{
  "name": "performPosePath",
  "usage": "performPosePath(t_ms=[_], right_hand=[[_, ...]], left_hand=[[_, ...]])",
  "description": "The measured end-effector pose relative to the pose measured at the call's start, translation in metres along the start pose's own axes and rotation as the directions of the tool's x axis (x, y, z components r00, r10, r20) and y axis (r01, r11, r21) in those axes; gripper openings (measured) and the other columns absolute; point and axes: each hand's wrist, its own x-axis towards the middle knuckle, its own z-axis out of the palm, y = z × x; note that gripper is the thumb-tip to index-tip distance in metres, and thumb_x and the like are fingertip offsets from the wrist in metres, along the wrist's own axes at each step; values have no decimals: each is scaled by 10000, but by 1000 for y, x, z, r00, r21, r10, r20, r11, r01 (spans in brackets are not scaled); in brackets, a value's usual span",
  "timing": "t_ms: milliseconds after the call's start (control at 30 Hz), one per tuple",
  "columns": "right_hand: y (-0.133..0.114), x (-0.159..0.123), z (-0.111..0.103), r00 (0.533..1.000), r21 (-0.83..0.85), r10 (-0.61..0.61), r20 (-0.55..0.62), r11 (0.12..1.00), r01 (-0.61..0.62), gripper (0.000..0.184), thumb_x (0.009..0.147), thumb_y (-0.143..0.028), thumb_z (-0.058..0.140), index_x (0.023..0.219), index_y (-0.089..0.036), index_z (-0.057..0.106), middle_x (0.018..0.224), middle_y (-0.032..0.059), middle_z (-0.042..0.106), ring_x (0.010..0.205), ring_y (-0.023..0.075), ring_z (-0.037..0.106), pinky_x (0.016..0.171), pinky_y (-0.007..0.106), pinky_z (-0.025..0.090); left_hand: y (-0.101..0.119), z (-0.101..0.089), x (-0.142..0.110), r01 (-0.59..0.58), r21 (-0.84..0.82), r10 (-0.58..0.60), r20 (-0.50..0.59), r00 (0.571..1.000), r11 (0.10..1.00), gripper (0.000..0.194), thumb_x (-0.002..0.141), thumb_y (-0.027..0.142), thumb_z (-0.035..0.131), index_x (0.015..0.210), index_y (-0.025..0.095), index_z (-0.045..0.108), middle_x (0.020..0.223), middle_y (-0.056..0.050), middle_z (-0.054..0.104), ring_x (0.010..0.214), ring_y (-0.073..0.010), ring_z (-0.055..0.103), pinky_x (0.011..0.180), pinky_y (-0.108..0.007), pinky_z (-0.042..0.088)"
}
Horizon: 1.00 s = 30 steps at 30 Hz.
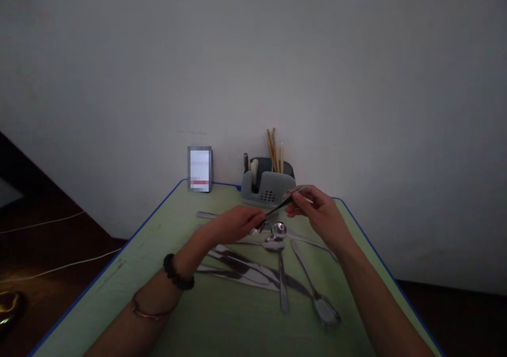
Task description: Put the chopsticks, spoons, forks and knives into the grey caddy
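My right hand (319, 209) pinches one end of a slim metal piece of cutlery (282, 205) between thumb and fingers. My left hand (240, 224) is closed around its lower end, so the cutlery slants between both hands above the table. Its head is hidden or blurred, and I cannot tell whether it is a fork or a spoon. Just below the hands lie a round-bowled spoon (279, 230) and another spoon (273, 244). Several table knives (241, 264) overlap nearer to me. A large spoon (325, 310) lies at the right, bowl towards me.
A grey utensil caddy (273, 188) stands against the wall, with wooden chopsticks (272, 148) and a white-handled utensil (254, 171) in it. Left of it a lit phone (200, 169) leans upright. The green-covered table (158, 241) has a blue edge. A white cable (75, 264) runs at the left.
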Motion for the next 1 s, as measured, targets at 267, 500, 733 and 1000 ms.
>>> performPosePath(t_ms=[267, 500, 733, 1000], right_hand=[[-69, 42, 9, 946, -313, -317, 65, 894, 321, 223, 780, -380, 642, 871, -186, 579, 777, 12, 641, 657, 147, 669, 625, 279, 553], [-90, 93, 28, 850, -550, -490, 195, 663, 508, 92, 833, -228, 569, 891, -173, 616, 815, 30, 634, 757, 163, 637, 707, 298, 475], [-63, 130, 43, 881, -764, -290, 373, 443, 469, 116, 812, -131, 559, 883, -151, 649, 826, 70, 676, 801, 192, 616, 751, 313, 447], [-44, 146, 57, 905, -818, -63, 420, 406, 408, 135, 809, -128, 571, 856, -118, 697, 751, 79, 705, 752, 183, 639, 729, 278, 466]], left_hand=[[-33, -10, -4, 99, 65, -92, -100, 991, 993, 310, 923, 363, 382, 821, 157, 590, 724, -15, 609, 628, -128, 506, 591, -235, 352], [-45, -5, -4, 169, 186, -153, -98, 983, 968, 250, 887, 308, 421, 868, 146, 611, 827, -62, 627, 718, -167, 546, 663, -268, 403], [-56, 2, -6, 183, 200, -182, -24, 983, 963, 235, 864, 294, 450, 900, 139, 623, 911, -83, 635, 803, -187, 573, 739, -287, 427], [-59, 3, -5, 201, 221, -212, 28, 977, 954, 244, 861, 304, 463, 919, 139, 634, 915, -90, 654, 816, -200, 584, 712, -281, 422]])
